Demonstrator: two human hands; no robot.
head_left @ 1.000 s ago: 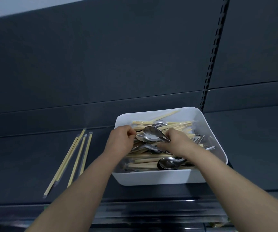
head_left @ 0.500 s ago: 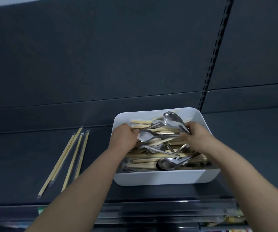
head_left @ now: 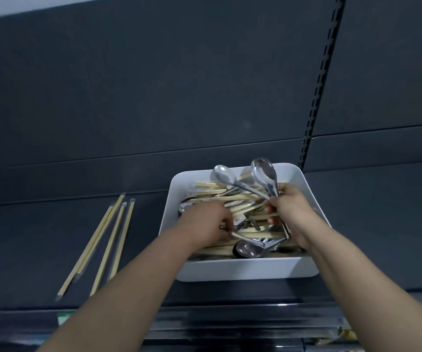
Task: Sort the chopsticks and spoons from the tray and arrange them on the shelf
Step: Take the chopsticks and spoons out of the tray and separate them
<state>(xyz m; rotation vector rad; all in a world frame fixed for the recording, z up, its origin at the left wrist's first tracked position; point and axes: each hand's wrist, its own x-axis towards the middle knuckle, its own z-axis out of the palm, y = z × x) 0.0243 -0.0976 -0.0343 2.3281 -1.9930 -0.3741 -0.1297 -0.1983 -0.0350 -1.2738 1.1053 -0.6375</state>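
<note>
The white tray (head_left: 245,271) sits on the dark shelf (head_left: 26,237), and it is full of mixed-up chopsticks and shiny spoons. This looks like the picking-out step. The right hand (head_left: 290,212) is over the tray, closed around the handles of two spoons (head_left: 264,174) whose bowls stick up by the tray's far wall. The left hand (head_left: 206,224) is down in the pile near the tray's left wall, fingers curled on something thin; I cannot tell what. A few wrapped chopsticks (head_left: 108,237) already lie in a row on the shelf, left of the tray. Next, the spoons probably need lifting out and a spot of their own on the shelf.
</note>
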